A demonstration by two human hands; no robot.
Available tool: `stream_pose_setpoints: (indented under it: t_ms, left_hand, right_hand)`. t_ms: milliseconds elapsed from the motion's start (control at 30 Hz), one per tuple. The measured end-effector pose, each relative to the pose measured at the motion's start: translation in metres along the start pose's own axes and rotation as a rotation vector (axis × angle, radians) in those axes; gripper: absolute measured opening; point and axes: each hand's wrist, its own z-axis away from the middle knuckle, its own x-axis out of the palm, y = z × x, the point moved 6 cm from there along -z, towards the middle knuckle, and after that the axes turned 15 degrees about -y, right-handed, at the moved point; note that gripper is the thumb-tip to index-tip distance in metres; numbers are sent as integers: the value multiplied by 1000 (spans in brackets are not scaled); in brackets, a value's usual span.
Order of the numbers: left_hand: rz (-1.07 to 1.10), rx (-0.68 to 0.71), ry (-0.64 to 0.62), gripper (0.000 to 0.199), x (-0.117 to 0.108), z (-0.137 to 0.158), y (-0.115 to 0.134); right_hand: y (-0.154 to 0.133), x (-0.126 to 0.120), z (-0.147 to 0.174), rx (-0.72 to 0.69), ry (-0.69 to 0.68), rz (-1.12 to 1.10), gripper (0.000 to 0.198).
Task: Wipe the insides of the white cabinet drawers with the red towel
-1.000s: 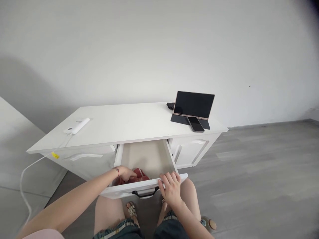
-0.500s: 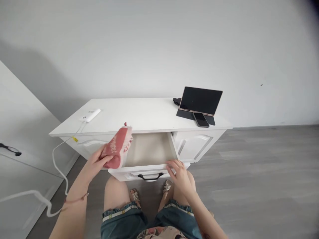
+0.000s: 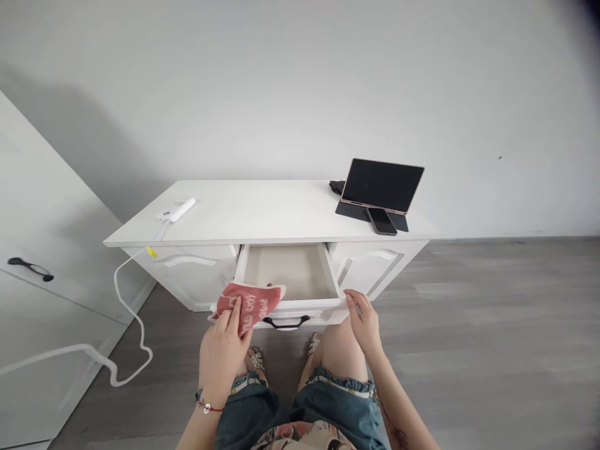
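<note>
Standing open under the white desk [image 3: 262, 215], the drawer [image 3: 287, 275] shows only its bare pale floor. A red cloth [image 3: 247, 303] lies draped over the drawer's front left edge, gripped by the left hand [image 3: 222, 350], fingers on top, wrist bent back toward the body. The right hand [image 3: 363, 319] hangs loosely open, fingertips just beside the drawer's front right corner. Knees sit close beneath the drawer front; grey floor lies open to the right.

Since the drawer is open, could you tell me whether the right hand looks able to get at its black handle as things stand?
Probably yes: the right hand rests at the drawer front's right corner, and the handle lies just beside it, uncovered. The red cloth in the left hand hangs clear of it.
</note>
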Motion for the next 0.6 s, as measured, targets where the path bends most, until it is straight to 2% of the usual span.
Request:
stream_pose_setpoints:
  t_ms: [133,367,500,600]
  left_hand:
    - [22,175,-37,60,7,-3,48]
    - [44,380,-65,61,31,-15,144]
    - [7,532,-83,56,41,-18,180]
    - [-28,631,-108,55,52,-19,194]
  right_hand:
    - [18,-6,2,109,64,-219,42]
    - [39,-3,5,150,60,-534,44]
    - [56,2,8,223,46,-752,44]
    - [65,0,9,278,70,-892,40]
